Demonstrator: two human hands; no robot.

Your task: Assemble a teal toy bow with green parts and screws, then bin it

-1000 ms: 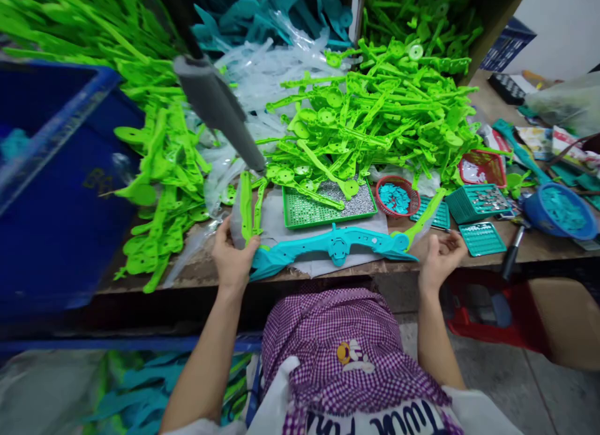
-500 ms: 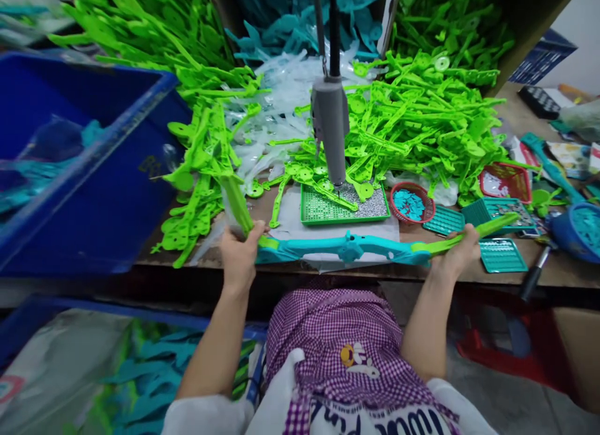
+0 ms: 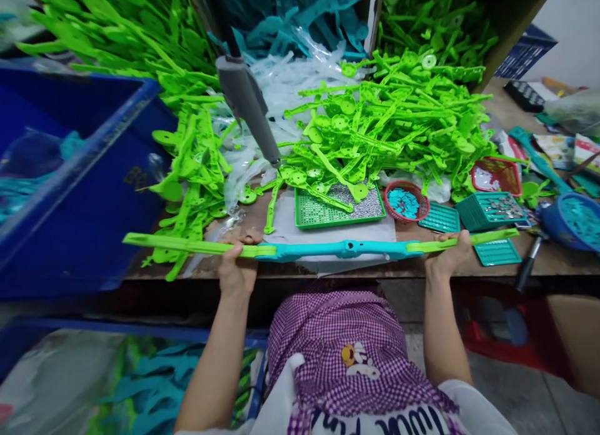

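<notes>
A plastic toy bow [image 3: 319,250], with a turquoise middle and a long lime-green limb at each end, is held level above the table's front edge. My left hand [image 3: 237,266] is closed round its left green limb, near the turquoise joint. Round the other limb my right hand [image 3: 450,255] is closed in the same way. The limbs and the middle lie nearly in one straight line. Beyond the bow hangs a grey electric screwdriver [image 3: 248,104], tilted, its tip over the green parts. A green tray [image 3: 323,222] of small metal screws lies behind the bow's middle.
Lime-green plastic parts [image 3: 389,116] are heaped across the back. Large blue crates [image 3: 140,129] stand at left and below. On the right are a red basket [image 3: 407,200] of turquoise pieces, small green trays [image 3: 497,252], a black-handled hammer [image 3: 529,265] and a blue bucket [image 3: 569,216].
The left green limb has swung down and outward from a raised angle to nearly level. The screwdriver has swung left and now tilts. Both hands still hold the bow.
</notes>
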